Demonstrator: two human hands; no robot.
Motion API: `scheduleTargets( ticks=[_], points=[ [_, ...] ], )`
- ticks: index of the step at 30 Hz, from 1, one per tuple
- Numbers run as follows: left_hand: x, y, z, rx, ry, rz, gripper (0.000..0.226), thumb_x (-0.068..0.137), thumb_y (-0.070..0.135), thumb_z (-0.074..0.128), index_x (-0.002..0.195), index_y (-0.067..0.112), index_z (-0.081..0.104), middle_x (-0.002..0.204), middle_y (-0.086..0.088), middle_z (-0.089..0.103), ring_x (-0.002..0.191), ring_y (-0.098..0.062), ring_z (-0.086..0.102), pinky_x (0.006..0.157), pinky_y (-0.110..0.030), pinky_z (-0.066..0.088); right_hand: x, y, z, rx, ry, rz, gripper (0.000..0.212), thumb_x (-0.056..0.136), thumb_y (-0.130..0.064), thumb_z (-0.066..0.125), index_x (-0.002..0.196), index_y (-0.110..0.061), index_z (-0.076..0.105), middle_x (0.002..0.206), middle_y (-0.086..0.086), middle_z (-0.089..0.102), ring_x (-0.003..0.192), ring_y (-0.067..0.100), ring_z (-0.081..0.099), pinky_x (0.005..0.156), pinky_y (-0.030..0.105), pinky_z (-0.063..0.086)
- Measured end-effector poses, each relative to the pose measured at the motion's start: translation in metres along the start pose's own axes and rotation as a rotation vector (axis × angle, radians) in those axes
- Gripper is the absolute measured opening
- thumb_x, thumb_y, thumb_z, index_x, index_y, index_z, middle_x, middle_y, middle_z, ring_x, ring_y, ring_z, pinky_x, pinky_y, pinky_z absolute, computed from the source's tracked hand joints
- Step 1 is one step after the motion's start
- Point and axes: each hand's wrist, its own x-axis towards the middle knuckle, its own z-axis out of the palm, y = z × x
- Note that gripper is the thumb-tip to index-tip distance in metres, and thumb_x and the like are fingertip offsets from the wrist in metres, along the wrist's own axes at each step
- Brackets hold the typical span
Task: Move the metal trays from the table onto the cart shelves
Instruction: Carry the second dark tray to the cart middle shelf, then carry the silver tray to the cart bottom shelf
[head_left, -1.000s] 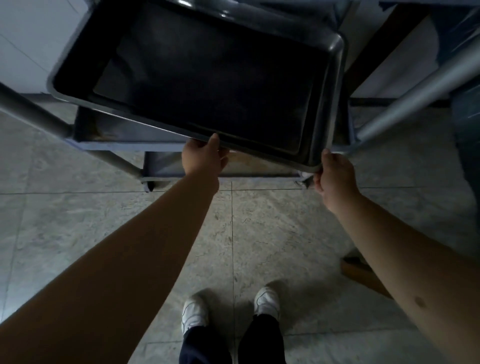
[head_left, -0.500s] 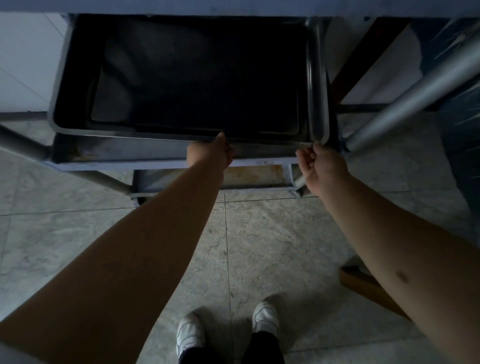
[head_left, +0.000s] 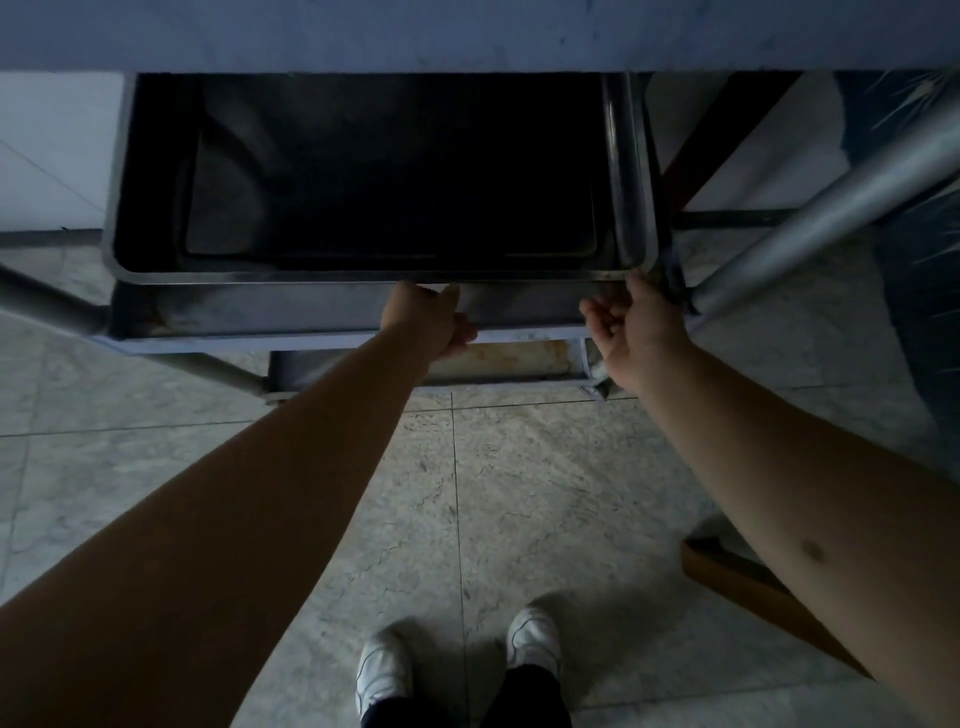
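Grey marble floor tiles below; we've got the dark rectangular metal tray basically seated on the blue-grey cart shelf, left hand and right hand with fingers curled at its front rim, though real grip or just touching we can't tell; any other trays are out of sight.

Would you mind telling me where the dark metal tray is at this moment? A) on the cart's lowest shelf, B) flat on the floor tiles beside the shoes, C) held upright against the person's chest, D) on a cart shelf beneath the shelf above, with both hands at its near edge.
D: the metal tray lies level on the cart shelf, with the left hand and right hand at its near rim.
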Motion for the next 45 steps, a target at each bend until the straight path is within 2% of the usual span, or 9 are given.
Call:
scheduleTargets(
  ticks=[3, 6, 8, 10, 14, 20, 30, 35, 45],
  points=[
    [-0.029, -0.019, -0.021, 0.490, 0.068, 0.284, 0.048, 0.099, 0.050, 0.052, 0.132, 0.016, 0.047, 0.115, -0.010, 0.068, 0.082, -0.021, 0.069, 0.066, -0.039, 0.061, -0.030, 0.020, -0.012, -0.517, -0.097, -0.150, 0.029, 0.093, -0.042, 0.061, 0.104, -0.016, 0.058, 0.089, 0.006, 0.072, 0.072, 0.016, 0.072, 0.059, 0.028, 0.055],
    [-0.069, -0.030, -0.046, 0.885, 0.016, 0.426, 0.073, 0.092, 0.072, 0.037, 0.149, 0.028, 0.027, 0.144, -0.014, 0.052, 0.109, -0.033, 0.064, 0.086, -0.049, 0.057, -0.072, 0.033, -0.027, -1.211, -0.194, -0.530, 0.062, 0.086, -0.059, 0.058, 0.132, -0.021, 0.043, 0.133, 0.006, 0.056, 0.105, 0.016, 0.061, 0.076, 0.029, 0.049],
    [-0.092, -0.032, -0.062, 1.137, -0.018, 0.436, 0.094, 0.081, 0.086, 0.018, 0.157, 0.033, 0.006, 0.167, -0.011, 0.012, 0.148, -0.036, 0.025, 0.111, -0.060, 0.033, -0.103, 0.033, -0.032, -1.473, -0.282, -0.620, 0.086, 0.080, -0.074, 0.050, 0.147, -0.026, 0.025, 0.155, 0.002, 0.032, 0.136, 0.020, 0.038, 0.101, 0.041, 0.042],
    [-0.117, -0.029, -0.079, 1.308, 0.002, 0.474, 0.102, 0.072, 0.092, 0.003, 0.157, 0.037, -0.010, 0.165, -0.006, -0.018, 0.153, -0.032, -0.007, 0.118, -0.061, 0.010, -0.131, 0.026, -0.034, -1.700, -0.288, -0.676, 0.100, 0.074, -0.087, 0.037, 0.152, -0.029, 0.012, 0.165, -0.001, 0.008, 0.149, 0.023, 0.011, 0.112, 0.051, 0.027],
    [-0.187, -0.020, -0.106, 1.337, 0.044, 0.483, 0.105, 0.067, 0.095, -0.005, 0.155, 0.039, -0.017, 0.158, -0.005, -0.035, 0.150, -0.030, -0.022, 0.119, -0.062, 0.005, -0.193, 0.001, -0.031, -1.997, -0.294, -0.693, 0.111, 0.066, -0.095, 0.019, 0.154, -0.032, -0.003, 0.161, -0.002, -0.024, 0.149, 0.025, -0.015, 0.116, 0.059, 0.010],
    [-0.305, 0.008, -0.146, 1.318, 0.091, 0.526, 0.102, 0.067, 0.096, -0.004, 0.149, 0.039, -0.025, 0.159, -0.003, -0.037, 0.147, -0.029, -0.028, 0.119, -0.060, 0.001, -0.308, -0.021, -0.033, -2.123, -0.324, -0.722, 0.115, 0.061, -0.099, 0.014, 0.152, -0.035, -0.014, 0.154, -0.003, -0.041, 0.139, 0.023, -0.039, 0.114, 0.058, -0.007],
    [-0.442, 0.036, -0.213, 1.340, 0.132, 0.633, 0.101, 0.071, 0.095, 0.006, 0.151, 0.043, -0.025, 0.157, -0.002, -0.040, 0.145, -0.029, -0.031, 0.118, -0.058, -0.002, -0.448, -0.043, -0.047, -2.104, -0.292, -0.798, 0.115, 0.060, -0.098, 0.005, 0.155, -0.034, -0.007, 0.157, -0.005, -0.029, 0.147, 0.021, -0.021, 0.116, 0.058, 0.000],
    [-0.468, 0.038, -0.231, 1.345, 0.155, 0.654, 0.098, 0.063, 0.096, -0.006, 0.144, 0.045, -0.031, 0.158, -0.004, -0.037, 0.145, -0.030, -0.030, 0.119, -0.060, 0.001, -0.484, -0.055, -0.047, -2.100, -0.220, -0.881, 0.116, 0.059, -0.100, 0.005, 0.153, -0.033, -0.011, 0.159, -0.002, -0.026, 0.149, 0.024, -0.016, 0.115, 0.058, 0.005],
    [-0.467, 0.065, -0.228, 1.346, 0.071, 0.784, 0.103, 0.066, 0.095, -0.004, 0.155, 0.044, -0.010, 0.157, -0.001, -0.035, 0.148, -0.027, -0.027, 0.121, -0.057, 0.003, -0.516, -0.069, -0.071, -2.013, -0.055, -0.815, 0.113, 0.062, -0.096, 0.018, 0.152, -0.035, -0.015, 0.159, -0.002, -0.028, 0.148, 0.022, -0.019, 0.117, 0.057, 0.003]
  ],
)
